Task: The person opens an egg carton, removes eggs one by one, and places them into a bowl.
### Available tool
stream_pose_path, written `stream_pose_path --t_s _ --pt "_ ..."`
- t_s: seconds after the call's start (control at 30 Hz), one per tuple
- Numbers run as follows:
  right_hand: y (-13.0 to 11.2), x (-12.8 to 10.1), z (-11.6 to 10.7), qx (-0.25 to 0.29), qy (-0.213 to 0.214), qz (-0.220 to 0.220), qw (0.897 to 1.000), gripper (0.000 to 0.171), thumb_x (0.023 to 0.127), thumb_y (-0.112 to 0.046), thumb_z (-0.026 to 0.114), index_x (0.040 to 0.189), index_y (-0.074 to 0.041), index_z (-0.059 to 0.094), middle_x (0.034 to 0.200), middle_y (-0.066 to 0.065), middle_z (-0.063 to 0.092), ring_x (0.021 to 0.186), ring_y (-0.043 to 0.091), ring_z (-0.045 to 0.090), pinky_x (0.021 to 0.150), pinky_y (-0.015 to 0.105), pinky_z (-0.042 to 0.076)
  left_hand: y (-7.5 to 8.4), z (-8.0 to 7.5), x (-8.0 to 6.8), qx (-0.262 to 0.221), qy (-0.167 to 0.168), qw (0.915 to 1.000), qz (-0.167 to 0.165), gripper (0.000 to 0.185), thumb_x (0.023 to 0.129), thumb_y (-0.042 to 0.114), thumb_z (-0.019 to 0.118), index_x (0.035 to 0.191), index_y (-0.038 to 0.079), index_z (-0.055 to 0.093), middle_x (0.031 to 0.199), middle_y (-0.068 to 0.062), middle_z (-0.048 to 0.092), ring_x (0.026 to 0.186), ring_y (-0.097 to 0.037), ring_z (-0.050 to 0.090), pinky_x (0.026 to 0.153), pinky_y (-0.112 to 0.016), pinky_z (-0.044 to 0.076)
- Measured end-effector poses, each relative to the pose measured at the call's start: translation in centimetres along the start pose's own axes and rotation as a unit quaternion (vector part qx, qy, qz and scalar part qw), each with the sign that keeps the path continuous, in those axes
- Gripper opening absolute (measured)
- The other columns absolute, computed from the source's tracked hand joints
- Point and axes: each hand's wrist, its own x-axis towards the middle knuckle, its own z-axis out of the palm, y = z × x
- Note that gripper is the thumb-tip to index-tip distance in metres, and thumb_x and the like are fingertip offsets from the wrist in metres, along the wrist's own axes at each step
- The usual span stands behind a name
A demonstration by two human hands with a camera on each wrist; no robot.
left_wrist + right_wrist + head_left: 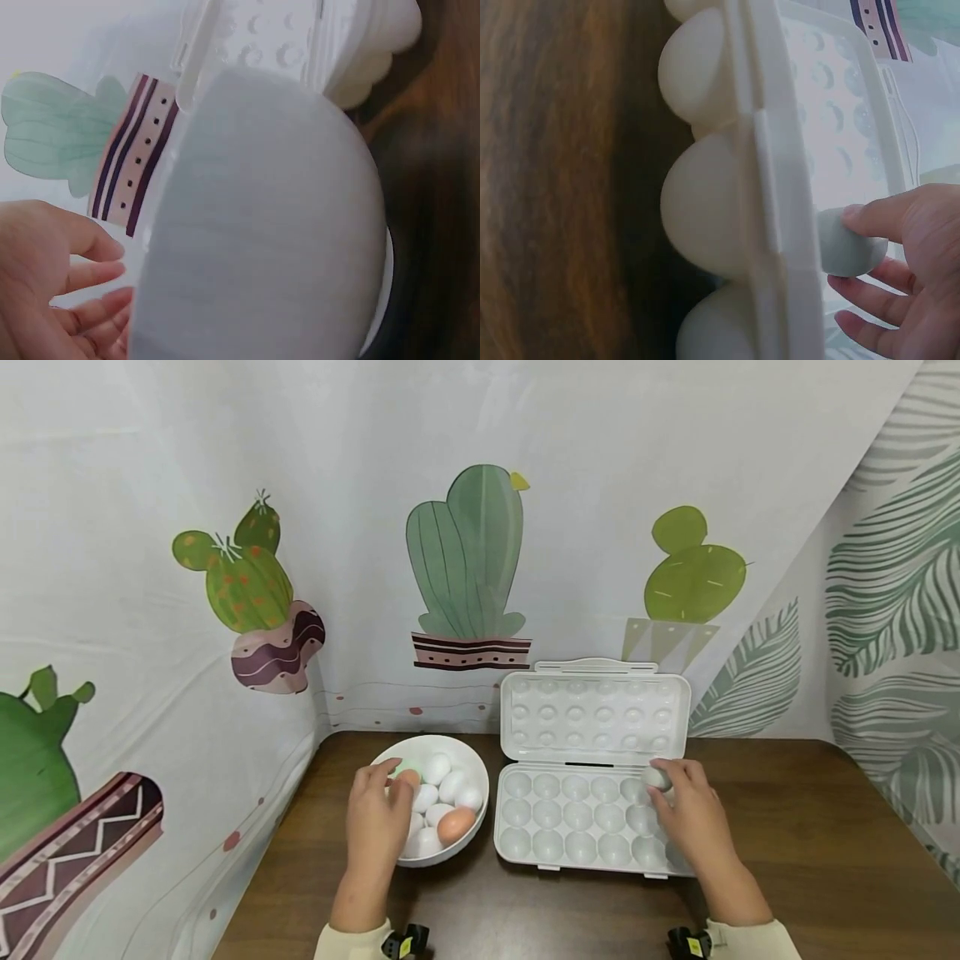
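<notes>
Hidden under the right hand (693,822): the egg tray's (577,827) rightmost cups; behind the bowl's (262,225) wall in the left wrist view: every egg and most of the left hand (52,292); cut off at the head view's bottom edge: both sleeves.

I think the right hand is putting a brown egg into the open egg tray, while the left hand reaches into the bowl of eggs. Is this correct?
Not quite: the egg in the right hand is white, not brown, as the head view and the right wrist view show. The rest holds: it is at the open egg tray, and the left hand reaches into the bowl of eggs.
</notes>
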Motion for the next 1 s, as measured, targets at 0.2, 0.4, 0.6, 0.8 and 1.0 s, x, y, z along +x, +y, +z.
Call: stream_pose_path --t_s 0.2,0.4,0.6,0.8,1.0 --pt "-0.8 -0.2 0.0 0.014 0.024 -0.03 0.999 0.04 0.087 -0.008 0.076 0.126 -0.006 0.064 0.119 0.023 0.056 0.093 0.049 0.065 0.078 0.061 0.051 1.8 0.1 -0.4 -0.057 -0.019 0.998 0.017 0.029 0.092 0.01 0.067 0.12 0.011 0.07 0.108 -0.007 0.064 0.087 -0.019 0.066 0.079 -0.035 0.055" --pt "-2.0 -0.2 -0.2 0.024 0.023 -0.039 0.999 0.041 0.088 -0.009 0.076 0.127 -0.007 0.064 0.122 0.02 0.056 0.1 0.046 0.065 0.082 0.06 0.051 3.0 0.8 -1.1 -0.081 -0.022 0.994 0.071 0.03 0.089 0.004 0.07 0.118 0.012 0.07 0.107 -0.006 0.065 0.087 -0.016 0.064 0.073 -0.03 0.054" --pt "-3.0 -0.5 -0.3 0.029 0.039 -0.062 0.997 0.043 0.086 -0.01 0.079 0.126 -0.008 0.065 0.12 0.017 0.057 0.101 0.042 0.066 0.081 0.059 0.053 4.2 1.6 -2.1 -0.135 -0.051 0.9847 0.098 0.03 0.088 0.003 0.07 0.116 0.012 0.071 0.107 -0.004 0.067 0.088 -0.014 0.063 0.071 -0.028 0.056" --pt "-3.7 -0.6 -0.4 0.04 0.048 -0.076 0.995 0.043 0.085 -0.01 0.08 0.125 -0.009 0.065 0.12 0.015 0.057 0.103 0.039 0.066 0.082 0.057 0.054 5.6 1.7 -3.0 -0.175 -0.096 0.9771 0.073 0.029 0.09 0.007 0.069 0.117 0.019 0.071 0.106 0.0 0.067 0.088 -0.009 0.063 0.072 -0.025 0.055" --pt "-4.2 -0.7 -0.6 0.056 0.041 -0.075 0.995 0.044 0.085 -0.012 0.081 0.125 -0.01 0.065 0.122 0.011 0.058 0.109 0.031 0.063 0.089 0.049 0.051 6.3 1.9 -3.5 -0.177 -0.11 0.9752 0.074 0.03 0.09 0.007 0.07 0.118 0.019 0.071 0.107 0.004 0.065 0.088 -0.01 0.063 0.07 -0.023 0.055"
